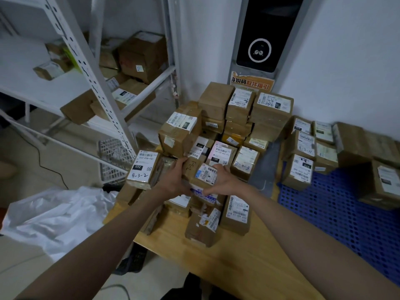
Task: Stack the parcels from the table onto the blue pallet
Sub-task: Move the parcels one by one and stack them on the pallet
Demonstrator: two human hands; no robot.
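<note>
Both hands on one small brown parcel (pixel 200 175) atop the heap of parcels on the wooden counter (pixel 238 256): left hand (pixel 173 180) grips its left side, fingers curled round the far edge; right hand (pixel 225 180) clasps its right side, thumb along the near face. Blue pallet (pixel 337 213) lies right of the counter, with a few parcels stacked along its far edge. White metal shelving (pixel 97 87) stands far left.

One view only: head cam, wide-angle, looks fwd and down from above the wooden table (pixel 249 263), close in. Both forearms enter from bottom of frame. Shelving (pixel 93 83) bends at upper left, blue pallet (pixel 337 204) at right edge.
</note>
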